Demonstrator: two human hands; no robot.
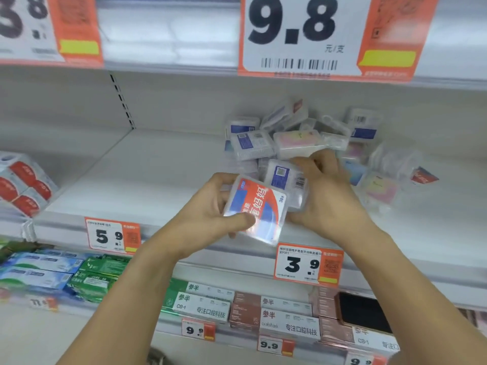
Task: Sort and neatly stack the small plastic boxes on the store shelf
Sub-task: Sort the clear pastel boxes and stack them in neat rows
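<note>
My left hand grips a clear plastic box with a red and blue label, thumb on its front, just above the shelf's front edge. My right hand holds a second clear box with a blue label and barcode right behind the first one. Behind both hands lies a loose heap of small plastic boxes on the white shelf, some with blue labels, some pink and yellow, tilted at different angles. More clear boxes lie scattered to the right.
Red-labelled packs sit at the shelf's left end. Price tags 5.9 and 3.9 hang on the front rail. Below, toothpaste cartons and boxes fill the lower shelf. A large 9.8 sign hangs overhead.
</note>
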